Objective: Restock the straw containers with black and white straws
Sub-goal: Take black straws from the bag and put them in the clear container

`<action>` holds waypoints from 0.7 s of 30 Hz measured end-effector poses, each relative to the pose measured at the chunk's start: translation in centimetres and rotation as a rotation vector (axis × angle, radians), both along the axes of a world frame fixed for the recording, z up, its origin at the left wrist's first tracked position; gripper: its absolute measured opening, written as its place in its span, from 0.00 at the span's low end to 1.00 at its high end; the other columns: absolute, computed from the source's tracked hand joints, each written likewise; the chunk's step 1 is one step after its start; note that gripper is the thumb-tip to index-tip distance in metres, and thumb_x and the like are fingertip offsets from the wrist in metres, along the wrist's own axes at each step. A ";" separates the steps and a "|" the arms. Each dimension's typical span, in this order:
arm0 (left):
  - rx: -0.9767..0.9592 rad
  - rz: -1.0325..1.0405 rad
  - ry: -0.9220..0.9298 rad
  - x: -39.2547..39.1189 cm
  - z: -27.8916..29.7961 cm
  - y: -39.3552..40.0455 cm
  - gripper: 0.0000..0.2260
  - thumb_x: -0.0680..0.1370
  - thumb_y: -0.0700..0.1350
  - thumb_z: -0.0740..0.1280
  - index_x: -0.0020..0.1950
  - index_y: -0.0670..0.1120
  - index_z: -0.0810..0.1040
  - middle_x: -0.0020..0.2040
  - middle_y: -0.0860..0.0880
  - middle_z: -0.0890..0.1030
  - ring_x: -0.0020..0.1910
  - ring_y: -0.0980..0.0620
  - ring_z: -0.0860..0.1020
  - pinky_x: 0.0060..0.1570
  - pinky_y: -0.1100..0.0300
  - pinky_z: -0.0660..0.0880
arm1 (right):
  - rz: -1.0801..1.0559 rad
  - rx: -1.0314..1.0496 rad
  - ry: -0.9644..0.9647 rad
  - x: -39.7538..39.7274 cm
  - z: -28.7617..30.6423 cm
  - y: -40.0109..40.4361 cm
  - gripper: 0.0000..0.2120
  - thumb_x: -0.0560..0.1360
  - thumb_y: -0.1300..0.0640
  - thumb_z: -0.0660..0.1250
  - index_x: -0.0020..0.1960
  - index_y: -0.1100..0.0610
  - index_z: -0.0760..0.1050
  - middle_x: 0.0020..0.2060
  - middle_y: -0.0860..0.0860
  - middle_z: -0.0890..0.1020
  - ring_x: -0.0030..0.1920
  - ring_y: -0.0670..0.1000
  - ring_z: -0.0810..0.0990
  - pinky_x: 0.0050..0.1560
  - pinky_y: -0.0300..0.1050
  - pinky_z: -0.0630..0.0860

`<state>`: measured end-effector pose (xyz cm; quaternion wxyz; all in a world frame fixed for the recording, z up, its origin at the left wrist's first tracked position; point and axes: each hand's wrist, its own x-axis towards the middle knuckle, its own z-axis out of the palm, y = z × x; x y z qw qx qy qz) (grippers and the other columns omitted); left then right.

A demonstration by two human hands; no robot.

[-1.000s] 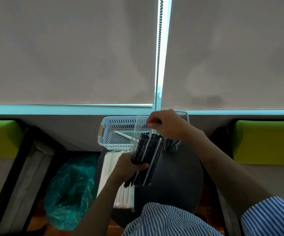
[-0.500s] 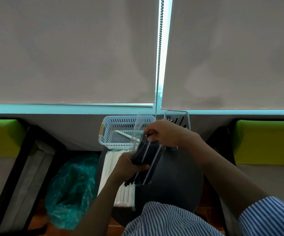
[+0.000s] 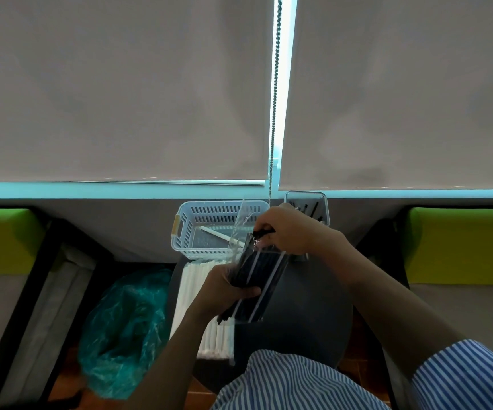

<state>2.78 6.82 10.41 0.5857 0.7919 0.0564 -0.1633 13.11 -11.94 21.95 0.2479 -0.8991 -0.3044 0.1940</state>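
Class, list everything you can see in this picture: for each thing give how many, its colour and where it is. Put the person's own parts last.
clear plastic packet of black straws: one, black, held over the table
white slotted plastic basket: one, white, far table edge, one white straw inside
clear plastic container: one, clear, right of the basket, black straws inside
pack of white straws: one, white, table's left side
round dark table: one, black, centre
green plastic bag: one, teal, floor left
green cushions: two, lime, far left and right
left hand: grips the packet
right hand: pinches straw tops
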 end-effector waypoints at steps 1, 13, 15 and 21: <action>-0.006 0.003 0.003 0.0 0.0 0.0 0.17 0.68 0.40 0.81 0.56 0.46 0.85 0.50 0.50 0.87 0.50 0.50 0.86 0.57 0.45 0.81 | -0.002 0.001 0.000 0.1 0.1 0.0 0.08 0.76 0.56 0.73 0.54 0.56 0.82 0.47 0.50 0.83 0.45 0.48 0.82 0.54 0.45 0.79; -0.016 -0.030 0.001 -0.1 0.0 0.0 0.17 0.68 0.40 0.81 0.56 0.46 0.85 0.50 0.49 0.87 0.51 0.50 0.86 0.56 0.45 0.81 | -0.038 0.039 -0.040 0.8 0.8 -0.6 0.04 0.77 0.58 0.72 0.51 0.57 0.83 0.45 0.51 0.84 0.45 0.49 0.83 0.51 0.45 0.80; -0.023 -0.030 0.005 -0.1 0.1 0.0 0.17 0.69 0.39 0.80 0.57 0.46 0.85 0.51 0.49 0.87 0.51 0.50 0.86 0.57 0.46 0.81 | -0.063 0.059 -0.045 1.0 1.0 -0.8 0.03 0.77 0.59 0.71 0.50 0.57 0.83 0.43 0.49 0.84 0.43 0.48 0.83 0.49 0.43 0.80; -0.032 -0.012 -0.027 0.1 0.4 -0.1 0.15 0.70 0.39 0.79 0.56 0.47 0.85 0.50 0.52 0.87 0.50 0.53 0.85 0.53 0.55 0.81 | -0.235 0.269 0.037 0.7 0.7 -1.1 0.11 0.76 0.55 0.73 0.57 0.54 0.79 0.48 0.47 0.84 0.47 0.47 0.83 0.51 0.40 0.79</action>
